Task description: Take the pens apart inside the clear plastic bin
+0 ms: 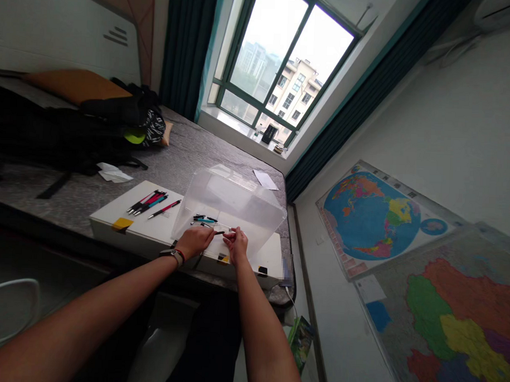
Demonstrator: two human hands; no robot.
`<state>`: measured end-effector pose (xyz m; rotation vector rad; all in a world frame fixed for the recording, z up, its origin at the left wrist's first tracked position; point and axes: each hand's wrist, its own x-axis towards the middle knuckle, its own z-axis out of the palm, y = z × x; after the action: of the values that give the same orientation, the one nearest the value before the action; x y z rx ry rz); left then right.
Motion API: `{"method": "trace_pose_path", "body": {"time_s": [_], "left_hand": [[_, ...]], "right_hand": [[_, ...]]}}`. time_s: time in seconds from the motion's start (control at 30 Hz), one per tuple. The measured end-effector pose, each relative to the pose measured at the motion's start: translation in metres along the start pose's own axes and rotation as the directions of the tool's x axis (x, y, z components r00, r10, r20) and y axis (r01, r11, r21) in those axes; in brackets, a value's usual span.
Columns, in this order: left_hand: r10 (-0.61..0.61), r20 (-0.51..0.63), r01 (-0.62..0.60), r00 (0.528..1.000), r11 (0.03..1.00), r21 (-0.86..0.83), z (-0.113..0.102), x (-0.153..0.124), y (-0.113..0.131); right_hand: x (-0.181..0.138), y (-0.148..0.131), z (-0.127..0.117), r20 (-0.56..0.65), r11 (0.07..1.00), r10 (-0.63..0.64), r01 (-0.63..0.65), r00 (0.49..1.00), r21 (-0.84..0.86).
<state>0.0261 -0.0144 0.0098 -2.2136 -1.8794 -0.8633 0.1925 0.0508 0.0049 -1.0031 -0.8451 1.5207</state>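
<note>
Pinched in my left hand is a dark pen piece, its end pointing toward my right hand. My right hand has its fingertips drawn together close by, around something small and thin that I cannot make out. Both hands are over the front of a white box, before a clear plastic container. Teal and black pen parts lie just beyond my left hand. On the box's left part rest several red, teal and black pens, with one red and black pen apart from them.
The white box sits on a grey bed or mattress. Black bags, an orange cushion and a crumpled tissue are at left. White paper lies behind the container. Wall maps hang at right.
</note>
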Motion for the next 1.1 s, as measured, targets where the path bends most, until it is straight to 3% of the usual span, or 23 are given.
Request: {"method": "trace_pose_path", "body": {"time_s": [0.17, 0.3, 0.4, 0.53, 0.73, 1.1], "left_hand": [[-0.030, 0.014, 0.030, 0.999, 1.000, 0.002, 0.000, 0.000, 0.001], [-0.050, 0.019, 0.050, 0.999, 0.999, -0.009, 0.001, 0.000, 0.000], [-0.040, 0.021, 0.041, 0.999, 0.998, -0.041, 0.002, -0.001, -0.001], [-0.015, 0.023, 0.016, 1.000, 0.998, -0.065, 0.004, -0.001, -0.003], [0.041, 0.024, -0.038, 0.999, 0.994, -0.103, 0.002, -0.001, -0.004], [0.012, 0.009, -0.010, 1.000, 0.991, -0.137, 0.003, 0.000, -0.003]], "right_hand": [[0.000, 0.004, 0.001, 0.070, 0.982, -0.052, 0.064, 0.996, -0.180], [-0.006, 0.004, 0.005, 0.173, 0.891, -0.064, 0.135, 0.983, -0.434], [-0.009, 0.002, 0.006, 0.211, 0.842, -0.055, 0.159, 0.976, -0.516], [-0.009, -0.001, 0.006, 0.227, 0.849, -0.058, 0.168, 0.972, -0.501], [-0.002, 0.001, 0.001, 0.131, 0.908, -0.070, 0.117, 0.989, -0.403], [0.004, 0.008, -0.002, 0.120, 0.941, -0.066, 0.102, 0.991, -0.322]]}}
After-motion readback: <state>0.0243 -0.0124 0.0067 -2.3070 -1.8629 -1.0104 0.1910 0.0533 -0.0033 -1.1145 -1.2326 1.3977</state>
